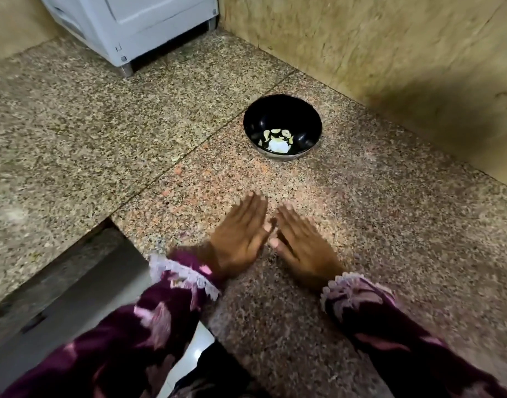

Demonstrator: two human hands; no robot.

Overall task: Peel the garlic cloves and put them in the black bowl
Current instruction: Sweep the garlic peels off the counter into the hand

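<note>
Now both hands, left hand [241,237] & right hand [301,248], are lying flat, fingers straight; garlic cloves [276,136] are sitting in black bowl [282,104], pls check for skins

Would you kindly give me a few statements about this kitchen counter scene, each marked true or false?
1. The round black bowl holds pale garlic pieces. True.
2. The left hand grips a garlic clove. False: its fingers are straight and hold nothing.
3. Both hands lie flat, side by side on the speckled granite counter. True.
4. The right hand is inside the bowl. False: it is on the counter, well short of the bowl.
5. A white appliance stands at the far left of the counter. True.
</note>
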